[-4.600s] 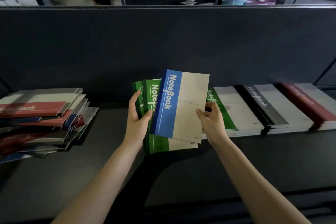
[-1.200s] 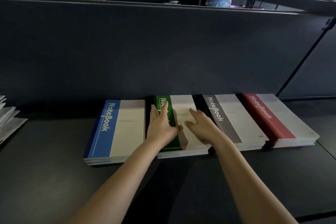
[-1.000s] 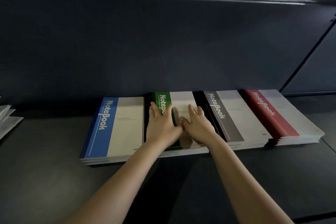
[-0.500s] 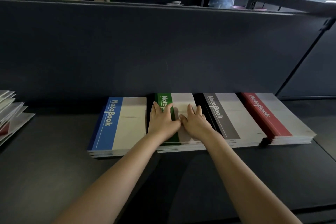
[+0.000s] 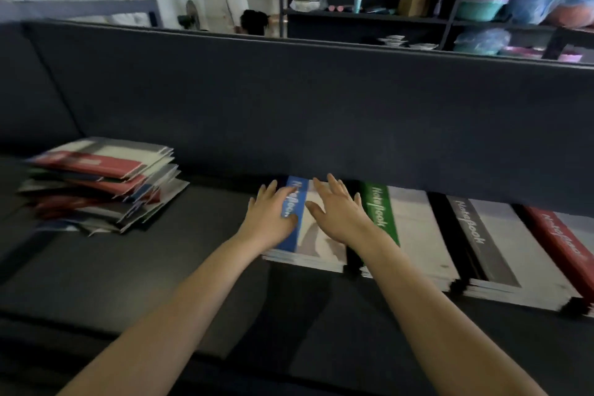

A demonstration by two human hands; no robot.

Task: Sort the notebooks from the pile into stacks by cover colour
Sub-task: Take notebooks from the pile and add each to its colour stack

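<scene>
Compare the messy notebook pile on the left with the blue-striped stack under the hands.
The mixed pile of notebooks is fanned and crooked; the blue-striped notebook stack has squared edges. The pile shows red, blue and grey covers; the stack's top cover shows only a blue stripe. Nothing touches the pile; the left hand and right hand lie spread over the stack. Both lie flat on the dark desk.

Single head-worn wide-angle view, close in, facing forward and down across the dark desk (image 5: pixel 135 270) toward the partition (image 5: pixel 321 112); shelves (image 5: pixel 369 14) visible beyond.
</scene>
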